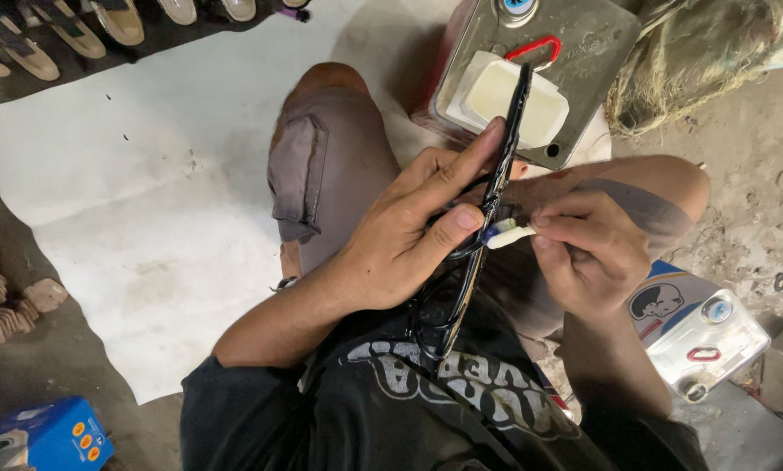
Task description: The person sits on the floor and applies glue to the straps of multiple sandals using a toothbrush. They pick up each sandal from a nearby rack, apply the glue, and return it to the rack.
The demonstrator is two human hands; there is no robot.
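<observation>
1. Head view: the black strap (500,166), glossy and long, stands nearly upright over the person's lap, gripped by the left hand (405,235), whose fingers (457,218) pinch it.
2. The right hand (588,249) pinches a small white brush (507,234) against the strap.
3. A metal tin (583,52) carrying a white tub (505,96) stands just behind, on the floor.

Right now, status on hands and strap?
Left hand grips black strap, upright. Right hand pinches small white applicator against it. Tin can behind, nothing blocking.
</observation>
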